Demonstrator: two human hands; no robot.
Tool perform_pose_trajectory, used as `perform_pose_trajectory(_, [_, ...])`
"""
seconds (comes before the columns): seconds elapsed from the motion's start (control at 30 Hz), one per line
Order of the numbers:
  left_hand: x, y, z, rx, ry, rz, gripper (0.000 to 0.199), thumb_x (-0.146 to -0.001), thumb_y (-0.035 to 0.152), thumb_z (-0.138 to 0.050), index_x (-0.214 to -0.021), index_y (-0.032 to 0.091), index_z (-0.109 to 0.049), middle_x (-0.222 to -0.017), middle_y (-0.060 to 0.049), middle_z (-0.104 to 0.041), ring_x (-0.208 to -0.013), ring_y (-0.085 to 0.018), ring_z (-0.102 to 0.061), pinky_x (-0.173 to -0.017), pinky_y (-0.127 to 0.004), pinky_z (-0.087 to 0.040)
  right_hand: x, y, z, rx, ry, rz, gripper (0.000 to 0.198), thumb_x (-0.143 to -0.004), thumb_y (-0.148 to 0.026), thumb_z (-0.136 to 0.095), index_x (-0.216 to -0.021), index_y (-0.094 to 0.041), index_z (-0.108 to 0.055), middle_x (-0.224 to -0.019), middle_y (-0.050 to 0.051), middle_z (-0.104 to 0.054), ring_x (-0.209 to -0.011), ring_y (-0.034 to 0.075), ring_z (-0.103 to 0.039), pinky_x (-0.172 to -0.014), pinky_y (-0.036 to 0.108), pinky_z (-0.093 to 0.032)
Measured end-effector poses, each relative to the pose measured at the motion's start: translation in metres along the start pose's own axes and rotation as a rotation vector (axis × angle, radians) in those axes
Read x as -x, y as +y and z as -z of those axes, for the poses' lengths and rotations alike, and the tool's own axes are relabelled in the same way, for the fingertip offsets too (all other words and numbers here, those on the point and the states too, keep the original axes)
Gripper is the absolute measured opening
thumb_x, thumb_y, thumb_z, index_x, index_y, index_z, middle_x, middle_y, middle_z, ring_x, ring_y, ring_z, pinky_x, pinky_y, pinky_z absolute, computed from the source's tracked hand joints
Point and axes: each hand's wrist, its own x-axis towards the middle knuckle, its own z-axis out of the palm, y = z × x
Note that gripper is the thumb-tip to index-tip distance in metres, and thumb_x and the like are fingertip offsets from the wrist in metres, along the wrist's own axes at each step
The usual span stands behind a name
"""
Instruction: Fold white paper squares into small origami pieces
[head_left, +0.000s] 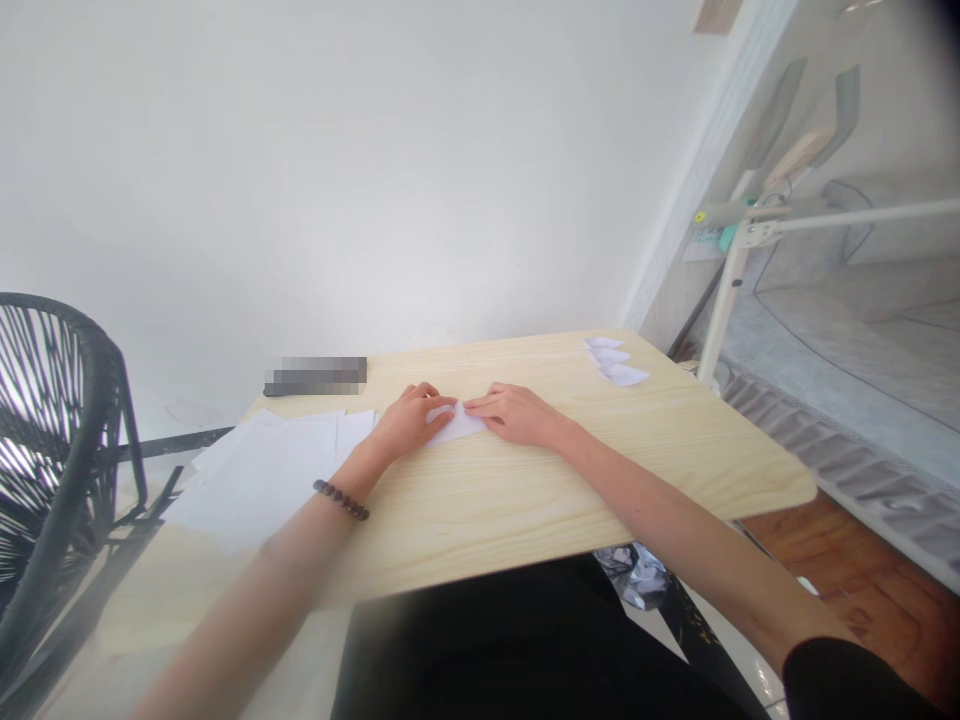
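Note:
A small folded piece of white paper (457, 428) lies on the pale wooden table between my hands. My left hand (412, 418), with a dark beaded bracelet (341, 499) at its wrist, pinches the paper's left side between thumb and fingers. From the other side my right hand (517, 412) has its fingers together on the paper's upper right edge. Both sets of fingertips nearly meet at the top of the paper. My fingers cover part of it, so its full shape is hidden.
Loose white sheets (262, 470) spread over the table's left side. Several folded white paper pieces (622, 373) lie in a row at the far right. A dark blurred-out object (315, 377) is at the back left. A woven chair (82, 400) stands left; a wall closes off the back.

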Motion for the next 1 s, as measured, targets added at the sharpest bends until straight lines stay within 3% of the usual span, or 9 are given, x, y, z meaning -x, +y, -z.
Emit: perform_pose_trajectory(1.0, [0.0010, 0.0029, 0.0027, -0.017, -0.021, 0.014, 0.036, -0.082, 0.042, -0.035, -0.110, 0.029, -0.054, -0.095, -0.006, -0.047, -0.093, -0.020, -0.044, -0.084, -0.035, -0.036, 0.0002, -0.0023, 0.0029, 0.003, -0.024, -0.018, 0.033, -0.079, -0.013, -0.041, -0.105, -0.022, -0.059, -0.108, -0.003, -0.059, -0.081, 0.016, -0.048, -0.075, 0.029, -0.041])
